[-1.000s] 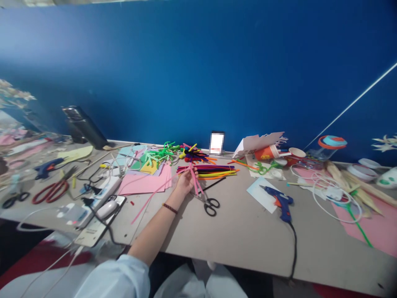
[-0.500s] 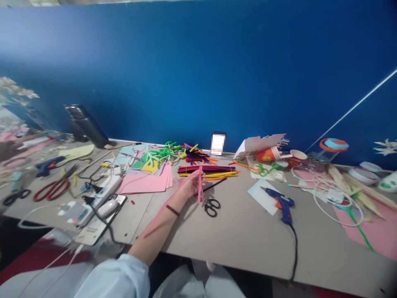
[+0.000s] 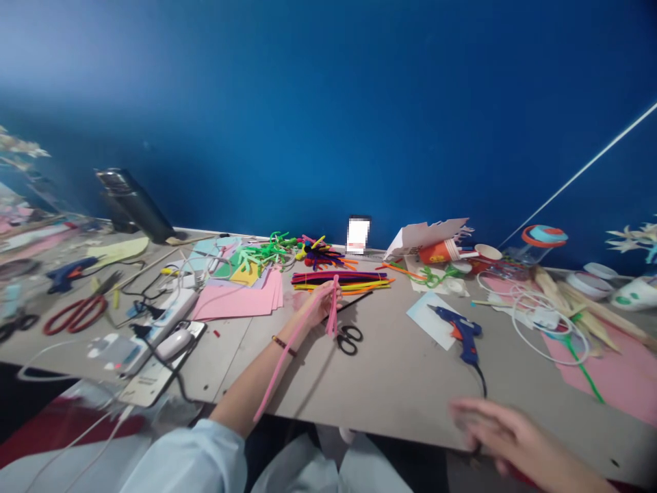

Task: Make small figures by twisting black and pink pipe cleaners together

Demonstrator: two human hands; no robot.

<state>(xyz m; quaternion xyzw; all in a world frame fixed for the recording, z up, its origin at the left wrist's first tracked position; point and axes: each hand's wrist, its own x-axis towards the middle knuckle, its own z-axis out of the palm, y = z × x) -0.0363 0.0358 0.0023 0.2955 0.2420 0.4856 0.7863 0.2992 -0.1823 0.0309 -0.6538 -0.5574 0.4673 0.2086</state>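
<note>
My left hand [image 3: 319, 305] is closed around a bunch of pink pipe cleaners [image 3: 332, 316] above the middle of the table. Several short strands hang down from the fingers, and one long strand [image 3: 280, 366] trails back along the forearm. Just beneath that hand lie black-handled scissors [image 3: 350, 340]. Behind it is a bundle of purple, yellow and orange pipe cleaners [image 3: 341, 281]. At the lower right, my right hand [image 3: 500, 435] is blurred by motion, with its fingers stretched out and nothing visible in them. It is nearest to the cord of the blue glue gun [image 3: 465, 332].
Left of my hands are pink paper sheets [image 3: 239, 301], a power strip [image 3: 177, 308], a phone [image 3: 159, 370] and red-handled scissors [image 3: 76, 315]. At the back stand a dark flask [image 3: 141, 205] and a lit screen [image 3: 358, 234]. A white cable [image 3: 544, 352] coils on the right.
My right hand has come into view at the lower right. My left hand still holds the pink pipe cleaners, and the long strand has swung a little. The view has shifted slightly.
</note>
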